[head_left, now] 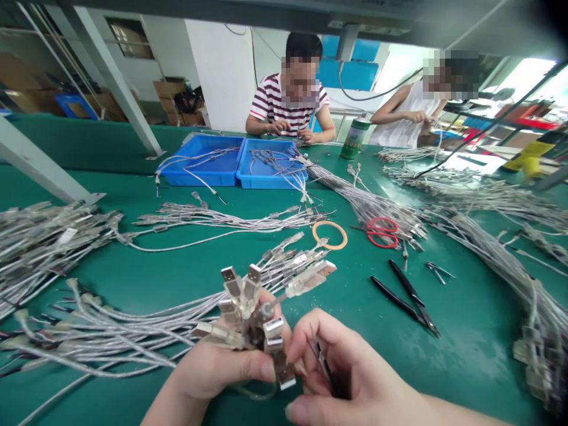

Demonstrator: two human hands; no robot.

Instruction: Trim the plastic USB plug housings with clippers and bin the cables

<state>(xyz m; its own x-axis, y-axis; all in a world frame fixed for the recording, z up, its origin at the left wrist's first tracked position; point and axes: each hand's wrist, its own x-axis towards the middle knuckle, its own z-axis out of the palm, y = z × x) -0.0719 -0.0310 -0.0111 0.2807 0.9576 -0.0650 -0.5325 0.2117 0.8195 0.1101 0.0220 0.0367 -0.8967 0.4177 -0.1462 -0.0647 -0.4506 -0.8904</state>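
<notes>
Green table (465, 307) open right; left hand (213, 370) bunches plugs (248, 313).

No text can be read anywhere. The green can (354, 139) bears a printed label, but its lettering is too small and blurred to make out.

Two blue trays (208, 171) are set side by side at the far part of the green table (470, 307), with loose cables draped over their rims. Red-handled scissors (380, 232) are laid near an orange ring (329, 235) — the two just apart. Black pliers (410, 299) are rested nearer, to the right. A green can (354, 139) is stood upright beyond. Two people are seated across the table — one in a striped shirt (270, 102). Cardboard boxes (167, 90) are stacked at the back wall.
</notes>
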